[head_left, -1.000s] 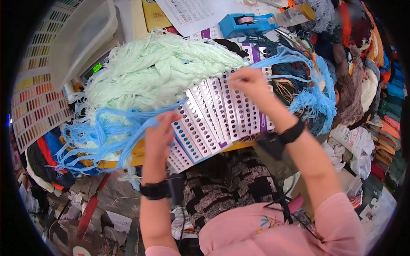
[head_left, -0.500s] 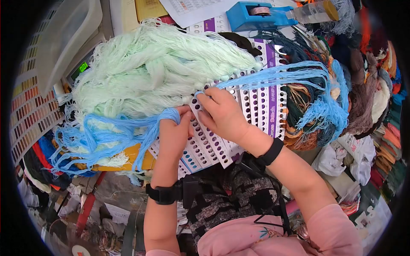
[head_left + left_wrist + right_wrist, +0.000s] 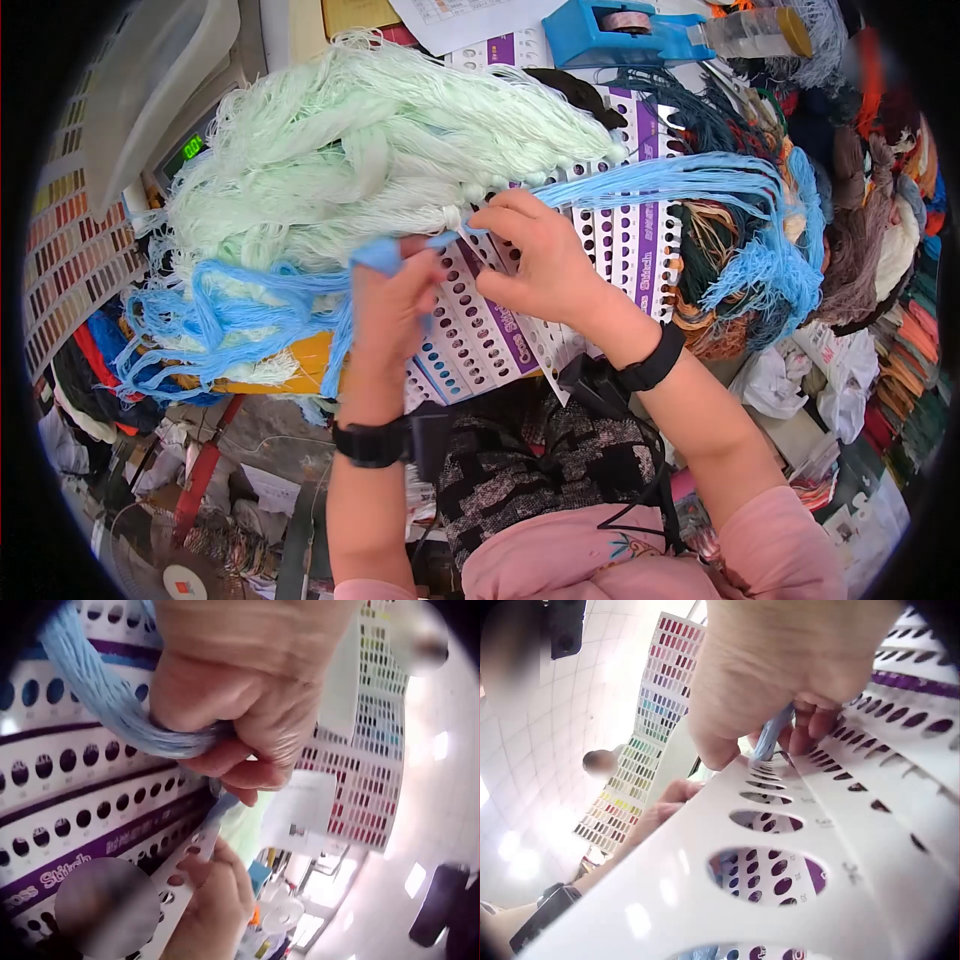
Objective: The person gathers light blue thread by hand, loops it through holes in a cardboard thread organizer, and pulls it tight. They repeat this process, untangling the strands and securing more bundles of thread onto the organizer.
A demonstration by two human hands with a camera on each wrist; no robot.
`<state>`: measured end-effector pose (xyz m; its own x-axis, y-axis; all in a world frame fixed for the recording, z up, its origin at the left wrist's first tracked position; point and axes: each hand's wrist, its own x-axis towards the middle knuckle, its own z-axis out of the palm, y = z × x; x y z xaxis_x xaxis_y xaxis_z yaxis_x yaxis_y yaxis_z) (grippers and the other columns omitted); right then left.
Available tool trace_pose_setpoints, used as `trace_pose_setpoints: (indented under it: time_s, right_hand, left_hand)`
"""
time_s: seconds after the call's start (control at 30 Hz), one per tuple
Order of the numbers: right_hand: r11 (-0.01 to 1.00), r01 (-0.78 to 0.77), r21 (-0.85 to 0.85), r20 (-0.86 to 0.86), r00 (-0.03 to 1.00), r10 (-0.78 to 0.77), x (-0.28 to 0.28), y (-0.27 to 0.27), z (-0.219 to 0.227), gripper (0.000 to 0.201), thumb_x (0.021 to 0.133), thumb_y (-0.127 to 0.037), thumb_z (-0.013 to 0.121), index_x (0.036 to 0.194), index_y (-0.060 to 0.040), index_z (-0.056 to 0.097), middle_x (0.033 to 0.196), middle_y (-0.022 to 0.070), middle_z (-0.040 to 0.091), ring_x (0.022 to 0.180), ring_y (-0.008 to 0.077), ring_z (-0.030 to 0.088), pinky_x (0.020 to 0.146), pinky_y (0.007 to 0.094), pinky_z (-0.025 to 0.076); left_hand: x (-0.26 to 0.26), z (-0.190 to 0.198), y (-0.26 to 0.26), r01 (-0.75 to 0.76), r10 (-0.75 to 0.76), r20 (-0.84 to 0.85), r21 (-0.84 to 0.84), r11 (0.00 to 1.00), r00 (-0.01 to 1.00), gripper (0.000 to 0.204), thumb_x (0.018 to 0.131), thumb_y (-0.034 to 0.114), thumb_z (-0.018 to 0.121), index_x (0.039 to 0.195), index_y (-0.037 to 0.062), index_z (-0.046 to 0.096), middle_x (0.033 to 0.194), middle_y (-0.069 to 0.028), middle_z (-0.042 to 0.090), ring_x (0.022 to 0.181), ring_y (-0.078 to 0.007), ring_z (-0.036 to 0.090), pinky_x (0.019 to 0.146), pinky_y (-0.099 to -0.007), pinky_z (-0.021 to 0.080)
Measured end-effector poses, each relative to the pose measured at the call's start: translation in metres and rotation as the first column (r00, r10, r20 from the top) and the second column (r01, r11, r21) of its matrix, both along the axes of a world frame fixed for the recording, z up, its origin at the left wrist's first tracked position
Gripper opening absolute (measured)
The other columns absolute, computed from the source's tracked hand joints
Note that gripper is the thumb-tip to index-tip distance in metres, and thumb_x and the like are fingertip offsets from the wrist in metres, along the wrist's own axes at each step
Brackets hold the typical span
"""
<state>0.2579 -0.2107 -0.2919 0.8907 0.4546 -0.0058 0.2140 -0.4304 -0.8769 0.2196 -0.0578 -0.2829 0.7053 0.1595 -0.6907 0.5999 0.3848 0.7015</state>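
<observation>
Light blue thread (image 3: 240, 312) runs to the left hand (image 3: 392, 300), whose curled fingers grip the bundle; the left wrist view shows the blue strands (image 3: 120, 720) passing under the left hand (image 3: 240, 682). The right hand (image 3: 545, 255) pinches blue thread at the upper end of a white punched card (image 3: 478, 315). In the right wrist view, blue strands (image 3: 771, 735) come out beneath the right hand (image 3: 787, 675), beside the card's holes. More blue strands (image 3: 670, 180) stretch rightward over the fanned cards. Pale green thread (image 3: 370, 150) lies just above both hands.
A blue tape dispenser (image 3: 610, 35) and a clear jar (image 3: 755, 33) stand at the back. A plastic tray (image 3: 150, 90) sits on a scale at upper left, near a colour chart (image 3: 80, 260). Multicoloured yarn bundles (image 3: 850, 220) crowd the right side.
Both hands came together at the card's upper end, the right moving left and down. Blue strands now extend across the cards to the right. Lately the left hand has shifted slightly left.
</observation>
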Motion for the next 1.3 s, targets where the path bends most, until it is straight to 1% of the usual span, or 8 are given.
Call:
trace_pose_setpoints:
  time_s: [0.5, 0.63, 0.77, 0.9, 1.07, 1.1, 1.17, 1.3]
  right_hand:
    - [0.999, 0.015, -0.041, -0.019, 1.0, -0.015, -0.004, 0.002, -0.018, 0.023, 0.068, -0.003, 0.053, 0.09, -0.0044, 0.047, 0.08, 0.0109, 0.051, 0.064, 0.0288, 0.053, 0.056, 0.0317, 0.043]
    - [0.945, 0.187, 0.268, -0.404, 0.912, -0.066, 0.001, 0.001, -0.017, 0.028, 0.069, 0.003, 0.047, 0.096, -0.0044, 0.048, 0.079, 0.0075, 0.056, 0.064, 0.018, 0.055, 0.058, 0.0257, 0.042]
    - [0.857, 0.179, 0.483, -0.529, 0.839, 0.123, 0.009, -0.006, -0.022, 0.019, 0.069, 0.003, 0.047, 0.085, -0.0027, 0.056, 0.083, 0.0057, 0.058, 0.07, 0.0112, 0.053, 0.06, 0.0223, 0.041]
    - [0.949, -0.03, 0.314, -0.33, 0.934, 0.139, 0.004, 0.006, -0.017, 0.015, 0.065, 0.004, 0.055, 0.079, -0.0027, 0.059, 0.088, 0.0063, 0.053, 0.08, 0.0161, 0.051, 0.069, 0.0257, 0.04]
    - [0.963, -0.05, 0.264, -0.071, 0.995, 0.071, 0.003, 0.006, -0.027, 0.015, 0.068, 0.003, 0.056, 0.081, -0.0032, 0.055, 0.087, 0.0065, 0.05, 0.084, 0.0178, 0.049, 0.071, 0.0266, 0.04]
    - [0.912, 0.027, 0.41, -0.279, 0.955, 0.097, 0.003, 0.005, -0.028, 0.014, 0.067, 0.001, 0.057, 0.08, -0.0035, 0.055, 0.083, 0.007, 0.05, 0.079, 0.0188, 0.049, 0.069, 0.0271, 0.04]
    - [0.753, 0.264, 0.603, -0.621, 0.748, 0.235, 0.005, 0.003, -0.028, 0.014, 0.066, -0.003, 0.058, 0.079, -0.0042, 0.054, 0.075, 0.0079, 0.051, 0.069, 0.0209, 0.049, 0.064, 0.0279, 0.04]
    - [0.945, -0.08, 0.318, -0.198, 0.969, 0.149, 0.012, 0.003, -0.021, 0.007, 0.068, -0.006, 0.056, 0.075, -0.0058, 0.054, 0.067, 0.0068, 0.051, 0.065, 0.02, 0.047, 0.06, 0.0274, 0.038]
  left_hand:
    - [-0.015, 0.028, 0.017, 0.007, 0.025, 0.057, -0.505, 0.863, 0.998, 0.023, 0.079, 0.012, 0.05, 0.1, 0.0024, 0.051, 0.072, -0.0073, 0.058, 0.036, -0.0031, 0.036, 0.033, -0.0178, 0.026]
    - [0.006, -0.005, -0.014, 0.515, -0.519, -0.043, 0.224, 0.828, 0.853, 0.028, 0.078, 0.013, 0.05, 0.103, 0.0003, 0.048, 0.054, -0.0034, 0.051, 0.035, -0.0036, 0.036, 0.033, -0.0158, 0.024]
    - [-0.001, -0.012, 0.007, -0.05, 0.011, -0.115, -0.343, 0.938, 0.993, 0.018, 0.078, 0.017, 0.053, 0.086, 0.0018, 0.052, 0.049, -0.0026, 0.049, 0.032, -0.0056, 0.033, 0.033, -0.0165, 0.026]
    - [-0.01, -0.001, 0.01, 0.117, -0.137, 0.004, -0.55, 0.827, 0.991, 0.017, 0.075, 0.014, 0.056, 0.086, 0.0009, 0.052, 0.053, -0.0053, 0.053, 0.031, -0.006, 0.035, 0.033, -0.0163, 0.028]
    - [-0.005, -0.003, 0.021, 0.248, -0.259, 0.058, -0.547, 0.8, 0.964, 0.018, 0.075, 0.014, 0.057, 0.087, 0.0017, 0.051, 0.063, -0.0086, 0.056, 0.034, -0.0058, 0.036, 0.033, -0.0151, 0.028]
    - [-0.006, -0.002, 0.023, 0.236, -0.244, 0.056, -0.535, 0.812, 0.968, 0.017, 0.075, 0.014, 0.057, 0.086, 0.0021, 0.05, 0.065, -0.0087, 0.056, 0.036, -0.0057, 0.037, 0.033, -0.0146, 0.028]
    - [-0.011, -0.002, 0.032, -0.001, -0.066, -0.151, -0.406, 0.914, 0.986, 0.016, 0.075, 0.014, 0.057, 0.084, 0.0031, 0.05, 0.067, -0.0074, 0.054, 0.041, -0.0053, 0.039, 0.033, -0.0139, 0.027]
    - [-0.023, 0.02, 0.052, -0.329, 0.233, -0.243, -0.517, 0.79, 0.942, 0.012, 0.08, 0.017, 0.051, 0.079, 0.0058, 0.047, 0.068, 0.0005, 0.049, 0.048, -0.0049, 0.037, 0.037, -0.015, 0.024]
